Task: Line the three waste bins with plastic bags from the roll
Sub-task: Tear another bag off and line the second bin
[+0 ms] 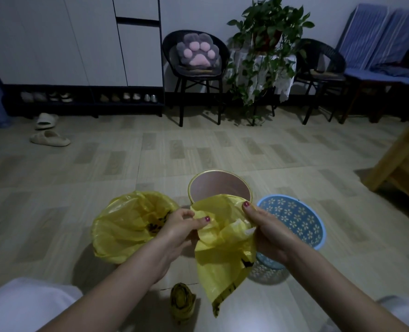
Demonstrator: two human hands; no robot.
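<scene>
Three bins stand on the floor before me. The left bin (126, 226) wears a yellow bag folded over its rim. In the middle stands a pink bin with a gold rim (219, 185), with no bag in it. At the right is a blue bin with a flower pattern (294, 216), also without a bag. A loose yellow bag (222, 255) hangs in front of the pink bin, pinched at its mouth by my left hand (181, 231) and my right hand (268, 231), which spread it apart. The yellow bag roll (182, 300) lies on the floor below my hands.
Two black chairs (196, 75), one with a paw cushion, flank a plant on a small table (263, 56) at the back wall. A shoe cabinet (83, 97) stands back left, slippers (47, 137) lie on the floor, and a wooden bench (400, 164) is at right.
</scene>
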